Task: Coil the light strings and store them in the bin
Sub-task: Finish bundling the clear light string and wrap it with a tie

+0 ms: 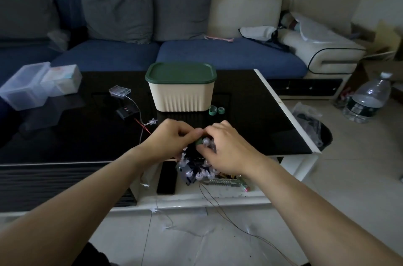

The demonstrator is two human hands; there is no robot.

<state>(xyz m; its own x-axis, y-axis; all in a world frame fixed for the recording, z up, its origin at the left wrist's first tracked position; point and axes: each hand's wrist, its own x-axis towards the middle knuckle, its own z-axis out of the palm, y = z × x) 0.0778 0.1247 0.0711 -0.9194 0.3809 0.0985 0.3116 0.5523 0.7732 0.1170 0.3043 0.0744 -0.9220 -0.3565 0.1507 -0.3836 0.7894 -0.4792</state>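
Both hands hold a coiled bundle of round-bulb lights (197,167) above the front edge of the black table (65,135). My left hand (172,139) and my right hand (226,148) pinch a green strap (199,141) at the top of the bundle. The cream bin (182,95) with its green lid (180,72) on stands behind my hands. A star light string (152,122) with a clear battery box (120,91) lies left of the bin, and its wire trails off the table to the floor.
Two green strap loops (216,110) lie right of the bin. A small black box (127,111) and clear plastic containers (32,87) sit at the left. A blue sofa (218,54) runs behind the table. A large water bottle (368,100) stands on the floor at the right.
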